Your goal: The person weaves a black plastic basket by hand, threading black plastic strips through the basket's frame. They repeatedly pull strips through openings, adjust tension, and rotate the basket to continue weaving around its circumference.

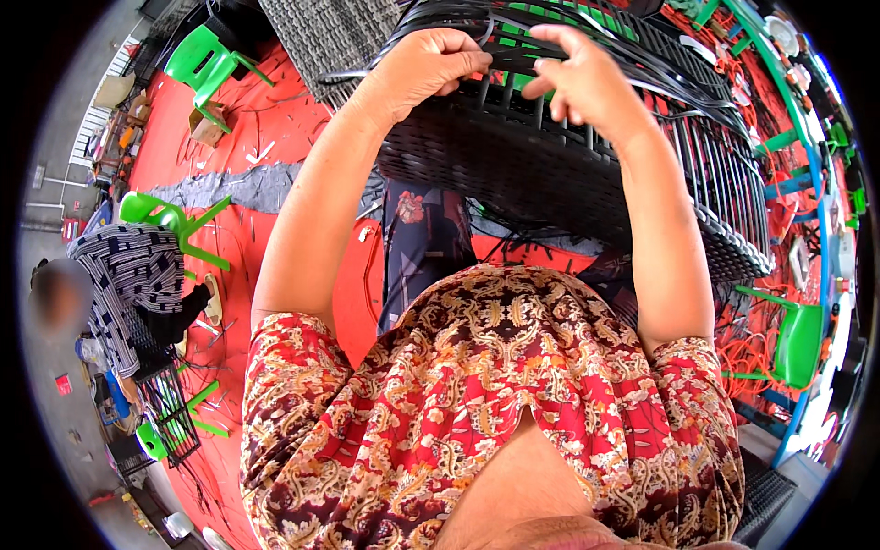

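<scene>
A black woven wicker furniture piece (513, 165) lies across in front of me, its metal frame bars partly bare at the top and right. My left hand (426, 71) is at its upper edge, thumb and forefinger pinched on a flat black strip (513, 60). To the right, my right hand (587, 87) is held over the bars with its fingers apart, slightly smeared by motion. No strip shows clearly between those fingers. A bundle of loose black strips (440, 20) runs along the far side of the piece, behind both hands.
A grey woven panel (316, 46) lies at the upper left. Green plastic chairs (203, 62) stand on the red floor covering (275, 137), with strip scraps scattered about. Another person in a patterned top (137, 266) works at the left. Orange strips (747, 357) lie tangled at the right.
</scene>
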A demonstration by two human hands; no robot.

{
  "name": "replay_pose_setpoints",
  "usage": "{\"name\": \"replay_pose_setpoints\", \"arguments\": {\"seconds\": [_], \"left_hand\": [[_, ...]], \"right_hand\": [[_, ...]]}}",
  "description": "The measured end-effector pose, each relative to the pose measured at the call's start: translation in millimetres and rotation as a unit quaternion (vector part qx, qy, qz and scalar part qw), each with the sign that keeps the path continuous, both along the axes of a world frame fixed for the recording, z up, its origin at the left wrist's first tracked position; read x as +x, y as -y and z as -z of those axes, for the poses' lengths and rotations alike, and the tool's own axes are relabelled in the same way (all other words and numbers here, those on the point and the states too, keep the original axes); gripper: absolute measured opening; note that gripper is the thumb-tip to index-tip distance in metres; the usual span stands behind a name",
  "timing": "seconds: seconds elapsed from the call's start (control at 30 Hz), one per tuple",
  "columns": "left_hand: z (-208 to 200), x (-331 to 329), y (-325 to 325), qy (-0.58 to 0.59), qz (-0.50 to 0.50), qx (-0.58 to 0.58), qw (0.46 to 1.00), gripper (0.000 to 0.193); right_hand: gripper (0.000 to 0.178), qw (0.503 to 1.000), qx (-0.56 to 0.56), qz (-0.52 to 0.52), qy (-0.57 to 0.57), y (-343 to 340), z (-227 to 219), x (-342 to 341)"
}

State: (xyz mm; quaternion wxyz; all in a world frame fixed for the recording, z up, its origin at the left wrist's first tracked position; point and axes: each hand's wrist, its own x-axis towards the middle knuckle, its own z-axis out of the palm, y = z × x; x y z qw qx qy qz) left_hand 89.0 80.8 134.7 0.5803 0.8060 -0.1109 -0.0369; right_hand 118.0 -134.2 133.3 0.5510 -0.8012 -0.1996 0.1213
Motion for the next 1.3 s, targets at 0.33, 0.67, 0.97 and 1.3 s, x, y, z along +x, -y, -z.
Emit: {"name": "replay_pose_setpoints", "arguments": {"seconds": [0.33, 0.67, 0.97, 1.3], "left_hand": [[1.2, 5.5, 4.3, 0.087, -0.025, 0.269, 0.959, 0.016], [-3.9, 3.0, 6.4, 0.023, 0.064, 0.196, 0.978, 0.014], [-0.2, 3.6, 13.7, 0.136, 0.023, 0.24, 0.961, 0.023], [14.1, 7.9, 35.0, -0.024, 0.036, 0.012, 0.999, 0.021]], "right_hand": [[0.052, 0.939, 0.278, -0.033, -0.199, -5.6, 31.5, -1.5], [0.05, 0.967, 0.219, -0.056, -0.12, -8.9, 25.3, -8.3], [0.042, 0.989, -0.001, -0.078, 0.126, -5.1, -6.3, -0.3], [0.045, 0.999, -0.032, 0.038, 0.005, 37.8, 4.8, -13.2]]}}
